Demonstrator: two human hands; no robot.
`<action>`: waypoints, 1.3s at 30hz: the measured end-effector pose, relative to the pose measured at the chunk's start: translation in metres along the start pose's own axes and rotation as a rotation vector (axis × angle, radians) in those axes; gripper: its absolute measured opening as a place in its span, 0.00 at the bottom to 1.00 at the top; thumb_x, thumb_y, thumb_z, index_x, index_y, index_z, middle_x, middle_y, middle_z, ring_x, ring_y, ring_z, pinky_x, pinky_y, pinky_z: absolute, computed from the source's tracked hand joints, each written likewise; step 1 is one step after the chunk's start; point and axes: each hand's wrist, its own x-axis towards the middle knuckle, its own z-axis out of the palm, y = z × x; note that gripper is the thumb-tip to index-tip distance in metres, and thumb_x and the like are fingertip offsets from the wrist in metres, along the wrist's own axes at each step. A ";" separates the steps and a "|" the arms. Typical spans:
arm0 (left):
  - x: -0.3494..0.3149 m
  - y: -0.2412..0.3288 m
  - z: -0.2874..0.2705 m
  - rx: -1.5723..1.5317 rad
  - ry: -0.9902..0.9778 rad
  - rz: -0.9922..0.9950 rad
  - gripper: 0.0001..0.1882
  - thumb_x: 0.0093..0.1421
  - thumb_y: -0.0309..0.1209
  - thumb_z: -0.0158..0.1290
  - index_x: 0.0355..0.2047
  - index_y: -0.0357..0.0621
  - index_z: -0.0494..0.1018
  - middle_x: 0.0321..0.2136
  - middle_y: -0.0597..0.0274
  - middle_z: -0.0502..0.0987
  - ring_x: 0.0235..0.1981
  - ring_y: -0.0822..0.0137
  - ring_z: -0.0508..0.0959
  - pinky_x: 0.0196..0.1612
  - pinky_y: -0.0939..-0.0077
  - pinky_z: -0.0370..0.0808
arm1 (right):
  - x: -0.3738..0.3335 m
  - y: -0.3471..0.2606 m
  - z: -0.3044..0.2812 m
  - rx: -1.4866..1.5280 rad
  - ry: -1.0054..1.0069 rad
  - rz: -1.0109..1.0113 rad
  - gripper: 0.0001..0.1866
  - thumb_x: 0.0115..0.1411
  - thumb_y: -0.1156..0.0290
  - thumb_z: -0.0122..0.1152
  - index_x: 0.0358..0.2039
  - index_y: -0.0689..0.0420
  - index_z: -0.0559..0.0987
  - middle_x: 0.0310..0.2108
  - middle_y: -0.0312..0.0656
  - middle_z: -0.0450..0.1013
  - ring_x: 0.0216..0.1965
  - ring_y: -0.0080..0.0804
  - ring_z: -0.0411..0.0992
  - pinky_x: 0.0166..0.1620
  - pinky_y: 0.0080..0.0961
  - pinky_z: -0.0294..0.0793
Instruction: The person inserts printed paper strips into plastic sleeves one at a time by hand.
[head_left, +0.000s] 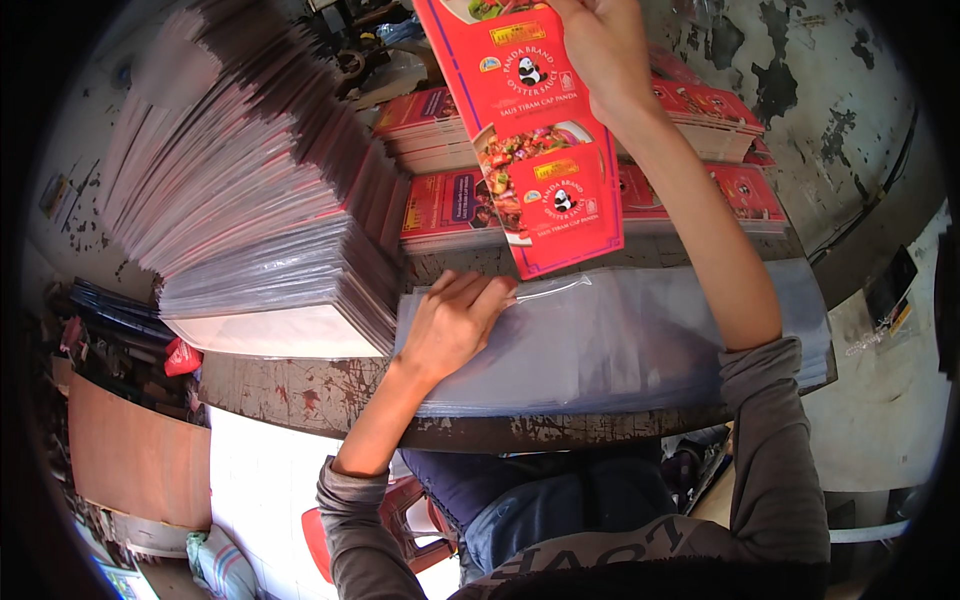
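My right hand [605,50] is raised at the top of the view and grips a long red printed card sheet [535,140] that hangs down toward me, its lower end just above the table. My left hand [455,320] lies on a stack of clear plastic bags [620,340] in front of me, its fingertips pinching the mouth of the top bag right below the sheet's lower edge. Behind the sheet lie stacks of the same red card sheets [445,205].
A tall leaning pile of bagged sheets [250,200] fills the left of the worn table [300,385]. More red stacks [720,120] sit at the back right. A red plastic stool [400,520] stands under the table near my knees.
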 end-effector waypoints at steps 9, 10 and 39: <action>-0.002 0.003 -0.002 0.000 0.086 -0.100 0.10 0.50 0.25 0.56 0.33 0.44 0.70 0.18 0.62 0.72 0.20 0.60 0.75 0.23 0.68 0.71 | -0.023 0.023 -0.044 -0.112 -0.255 0.063 0.16 0.62 0.62 0.54 0.41 0.63 0.73 0.34 0.37 0.76 0.30 0.13 0.72 0.34 0.15 0.71; 0.000 0.004 -0.003 0.037 0.117 -0.079 0.09 0.50 0.25 0.56 0.32 0.44 0.70 0.18 0.62 0.71 0.19 0.61 0.75 0.23 0.69 0.70 | -0.022 0.016 -0.056 -0.104 -0.255 0.093 0.15 0.62 0.62 0.54 0.41 0.63 0.73 0.34 0.36 0.75 0.31 0.12 0.70 0.36 0.14 0.70; -0.003 -0.011 -0.016 -0.019 0.135 -0.443 0.11 0.49 0.23 0.60 0.29 0.39 0.68 0.35 0.55 0.69 0.37 0.58 0.72 0.38 0.64 0.70 | -0.079 0.045 -0.248 -0.788 -0.679 0.161 0.12 0.53 0.66 0.63 0.27 0.62 0.72 0.19 0.37 0.62 0.16 0.20 0.57 0.21 0.22 0.56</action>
